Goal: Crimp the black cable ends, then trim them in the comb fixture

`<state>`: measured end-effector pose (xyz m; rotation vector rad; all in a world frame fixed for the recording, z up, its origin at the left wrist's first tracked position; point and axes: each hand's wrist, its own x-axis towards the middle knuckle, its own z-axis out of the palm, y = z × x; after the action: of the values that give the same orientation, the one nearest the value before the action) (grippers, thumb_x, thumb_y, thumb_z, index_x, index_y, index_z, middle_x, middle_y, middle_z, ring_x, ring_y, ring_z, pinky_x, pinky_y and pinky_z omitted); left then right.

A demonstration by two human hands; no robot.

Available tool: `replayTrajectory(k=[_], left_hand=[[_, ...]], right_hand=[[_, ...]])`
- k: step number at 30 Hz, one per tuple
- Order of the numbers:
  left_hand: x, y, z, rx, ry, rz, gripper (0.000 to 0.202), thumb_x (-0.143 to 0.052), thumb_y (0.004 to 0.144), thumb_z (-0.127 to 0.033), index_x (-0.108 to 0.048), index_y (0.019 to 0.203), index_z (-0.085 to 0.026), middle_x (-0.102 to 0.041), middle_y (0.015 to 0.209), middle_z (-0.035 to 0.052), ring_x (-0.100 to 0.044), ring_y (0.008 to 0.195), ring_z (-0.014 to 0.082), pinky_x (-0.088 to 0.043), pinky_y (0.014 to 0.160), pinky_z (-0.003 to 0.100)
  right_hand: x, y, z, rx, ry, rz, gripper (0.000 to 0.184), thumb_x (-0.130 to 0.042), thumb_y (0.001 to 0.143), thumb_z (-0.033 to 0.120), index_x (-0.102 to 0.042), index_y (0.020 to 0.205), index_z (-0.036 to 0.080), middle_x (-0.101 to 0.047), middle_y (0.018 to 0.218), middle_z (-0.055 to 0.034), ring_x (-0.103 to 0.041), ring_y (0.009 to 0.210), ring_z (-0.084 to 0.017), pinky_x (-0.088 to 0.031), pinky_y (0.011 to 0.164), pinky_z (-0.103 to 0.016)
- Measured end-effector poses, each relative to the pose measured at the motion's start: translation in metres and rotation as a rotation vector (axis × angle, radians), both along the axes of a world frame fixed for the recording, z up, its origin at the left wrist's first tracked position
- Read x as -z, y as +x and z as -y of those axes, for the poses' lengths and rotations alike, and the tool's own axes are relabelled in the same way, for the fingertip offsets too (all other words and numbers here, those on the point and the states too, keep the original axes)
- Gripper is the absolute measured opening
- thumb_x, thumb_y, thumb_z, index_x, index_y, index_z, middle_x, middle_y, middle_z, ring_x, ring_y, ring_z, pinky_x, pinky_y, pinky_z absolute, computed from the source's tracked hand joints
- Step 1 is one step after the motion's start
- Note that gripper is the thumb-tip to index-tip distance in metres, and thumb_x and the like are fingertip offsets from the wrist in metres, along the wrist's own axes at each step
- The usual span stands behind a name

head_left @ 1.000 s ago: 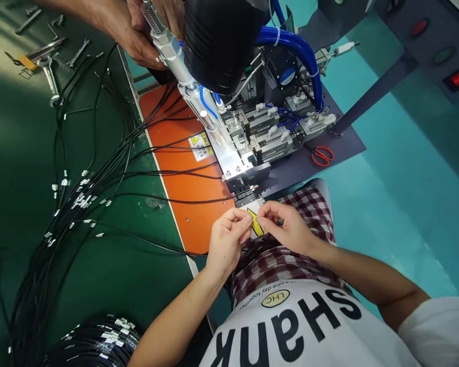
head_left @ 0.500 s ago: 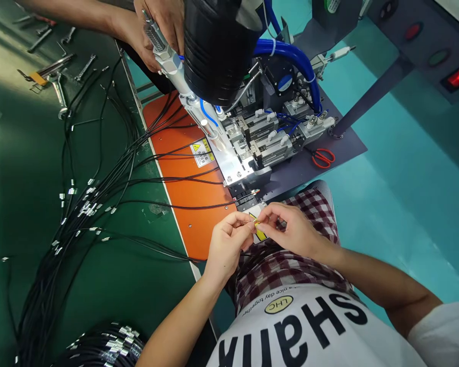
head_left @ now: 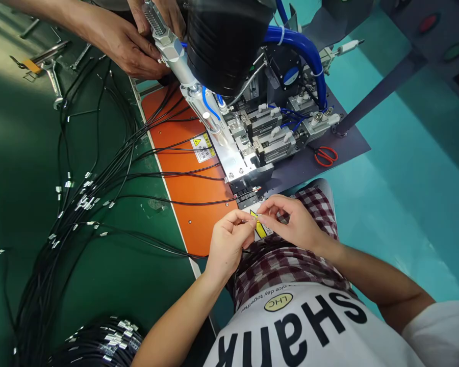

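My left hand (head_left: 231, 239) is closed in a pinch, its thumb and forefinger on the thin wire end (head_left: 255, 218) of a black cable. My right hand (head_left: 292, 224) pinches the same tiny end from the other side, fingertips nearly touching those of the left. The cable (head_left: 172, 248) runs in from the green table and passes out of sight under my left hand. Just beneath the fingers is a yellow and black warning label (head_left: 260, 232). Another black cable (head_left: 199, 204) lies in the black fixture (head_left: 247, 198) beyond my hands, its stripped tip showing.
A machine with pneumatic cylinders (head_left: 275, 145) stands ahead on an orange plate (head_left: 176, 214). A co-worker's hands (head_left: 137, 53) are at its upper left. Red-handled scissors (head_left: 326, 156) lie on the machine base. Bundled cables (head_left: 87, 199) and wrenches (head_left: 53, 84) spread over the green table (head_left: 118, 275).
The co-worker's hand has come further into view beside the cylinder. My fingers stay together and have shifted slightly at the wire end. The view has moved a little.
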<state>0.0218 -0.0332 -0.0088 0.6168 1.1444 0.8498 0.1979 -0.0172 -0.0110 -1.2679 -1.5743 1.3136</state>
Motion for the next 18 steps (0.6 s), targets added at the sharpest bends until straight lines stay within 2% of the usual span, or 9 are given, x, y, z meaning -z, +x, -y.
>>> replayTrajectory(k=[7, 18], left_hand=[[-0.001, 0.001, 0.0, 0.001, -0.001, -0.009, 0.021, -0.075, 0.079, -0.028, -0.059, 0.077, -0.014, -0.044, 0.057, -0.006, -0.035, 0.045, 0.0024, -0.021, 0.044, 0.019], [-0.001, 0.004, 0.001, -0.047, 0.016, 0.044, 0.019, -0.072, 0.082, -0.025, -0.057, 0.078, -0.014, -0.049, 0.064, -0.0047, -0.041, 0.044, 0.002, -0.024, 0.047, 0.019]], right_hand=[[0.006, -0.011, 0.003, 0.057, -0.045, -0.113, 0.007, -0.065, 0.087, 0.021, -0.065, 0.08, 0.019, -0.062, 0.08, 0.0007, -0.052, 0.068, -0.012, -0.042, 0.063, -0.026], [0.019, -0.017, 0.01, 0.085, -0.183, -0.32, 0.017, -0.063, 0.091, 0.03, -0.058, 0.079, 0.019, -0.054, 0.073, 0.0025, -0.048, 0.063, -0.01, -0.037, 0.057, -0.025]])
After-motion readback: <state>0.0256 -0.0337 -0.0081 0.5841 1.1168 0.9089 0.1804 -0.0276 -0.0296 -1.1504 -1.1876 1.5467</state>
